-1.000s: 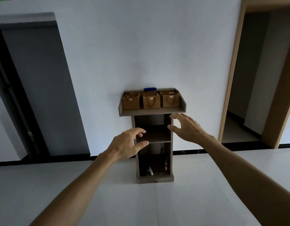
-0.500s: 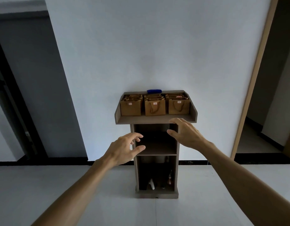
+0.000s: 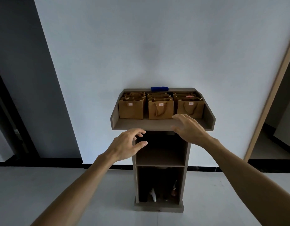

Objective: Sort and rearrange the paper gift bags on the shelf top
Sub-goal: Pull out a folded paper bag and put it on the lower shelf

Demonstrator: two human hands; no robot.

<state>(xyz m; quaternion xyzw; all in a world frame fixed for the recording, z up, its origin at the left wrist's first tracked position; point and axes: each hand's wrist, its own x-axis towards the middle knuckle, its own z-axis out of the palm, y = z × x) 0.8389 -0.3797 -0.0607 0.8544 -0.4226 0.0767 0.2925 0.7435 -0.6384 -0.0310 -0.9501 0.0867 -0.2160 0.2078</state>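
Brown paper gift bags stand in three rows on the shelf top of a narrow brown stand. The front left bag, front middle bag and front right bag each carry a small label; several more bags stand behind each. My left hand hovers below the shelf's front edge, fingers loosely spread, holding nothing. My right hand reaches over the front edge just below the middle and right bags, fingers spread, holding nothing.
A blue object lies at the back edge of the shelf top against the white wall. The stand has two open compartments; small items sit in the bottom one. A dark doorway is left, a wood-framed doorway right.
The stand and bags have grown larger in view as I came closer. Both hands have risen toward the shelf top, the right one now over its front edge.
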